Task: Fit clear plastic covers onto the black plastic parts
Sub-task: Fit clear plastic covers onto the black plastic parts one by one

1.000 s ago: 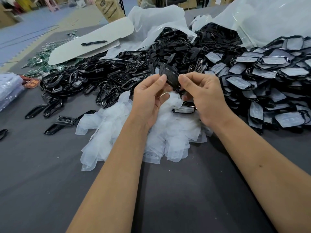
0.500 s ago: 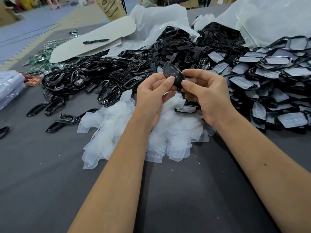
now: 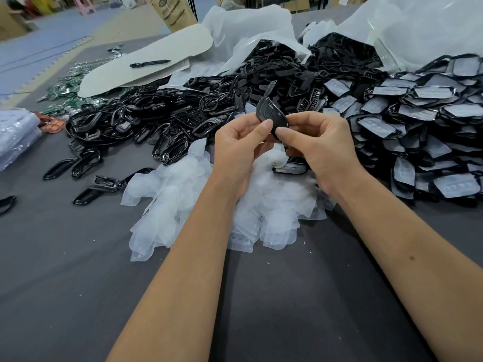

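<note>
You have one wide-angle view, worn on your head, looking forward and down along both forearms. It sits close over the grey worktop [image 3: 78,296], your hands [image 3: 285,147] near the middle of the frame, and the far floor [image 3: 39,45] curves along the top edge.

Dark grey tabletop [image 3: 65,283] is filling most of the view under even, diffuse light. Blue foam floor mats [image 3: 39,45] and a beige strip are showing far left. A pink stool [image 3: 85,3], cardboard boxes [image 3: 11,24] and a brown paper bag [image 3: 173,13] are standing behind.
</note>
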Demonstrator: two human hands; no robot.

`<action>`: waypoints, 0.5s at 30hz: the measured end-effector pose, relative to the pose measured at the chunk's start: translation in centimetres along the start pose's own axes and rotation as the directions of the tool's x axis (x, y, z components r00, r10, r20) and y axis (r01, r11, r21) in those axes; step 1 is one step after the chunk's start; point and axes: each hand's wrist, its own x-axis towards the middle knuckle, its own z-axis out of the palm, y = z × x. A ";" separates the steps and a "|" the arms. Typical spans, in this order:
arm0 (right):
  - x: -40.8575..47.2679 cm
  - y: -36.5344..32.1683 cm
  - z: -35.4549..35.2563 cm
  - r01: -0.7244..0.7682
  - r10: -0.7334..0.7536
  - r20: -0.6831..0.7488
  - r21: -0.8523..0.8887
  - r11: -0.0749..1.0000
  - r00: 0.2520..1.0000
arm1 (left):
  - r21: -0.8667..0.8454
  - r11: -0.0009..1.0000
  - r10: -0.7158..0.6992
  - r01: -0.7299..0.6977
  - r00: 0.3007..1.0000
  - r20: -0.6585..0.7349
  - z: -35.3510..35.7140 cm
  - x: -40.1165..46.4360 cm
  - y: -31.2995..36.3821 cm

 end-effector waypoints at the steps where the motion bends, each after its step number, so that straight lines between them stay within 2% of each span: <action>1: 0.0 0.0 0.0 -0.009 0.009 0.010 -0.002 1.000 1.000 | 0.005 1.000 0.004 -0.004 1.000 0.002 0.0 0.0 0.0; 4: 0.0 0.1 0.1 0.011 -0.012 -0.007 -0.025 1.000 1.000 | 0.014 1.000 0.005 -0.006 1.000 0.025 0.1 0.0 0.0; 6: 0.1 0.2 -0.1 0.122 -0.132 -0.062 -0.140 0.983 0.989 | 0.001 1.000 -0.015 0.015 0.999 0.031 0.3 0.0 -0.1; 8: 0.2 0.3 -0.5 0.284 -0.340 -0.093 -0.376 0.882 0.936 | -0.047 0.997 -0.067 0.067 0.998 0.010 0.5 0.2 0.1; 10: 0.1 0.3 -0.8 0.401 -0.510 -0.061 -0.541 0.739 0.858 | -0.101 0.985 -0.146 0.143 0.989 -0.023 0.7 0.4 0.4; 12: 0.1 0.4 -0.9 0.464 -0.590 0.015 -0.633 0.619 0.807 | -0.103 0.977 -0.190 0.185 0.981 -0.041 0.7 0.4 0.5; 15: 0.1 0.5 -0.7 0.497 -0.612 0.099 -0.690 0.525 0.785 | 0.027 0.992 -0.117 0.120 0.990 -0.078 0.6 0.2 0.3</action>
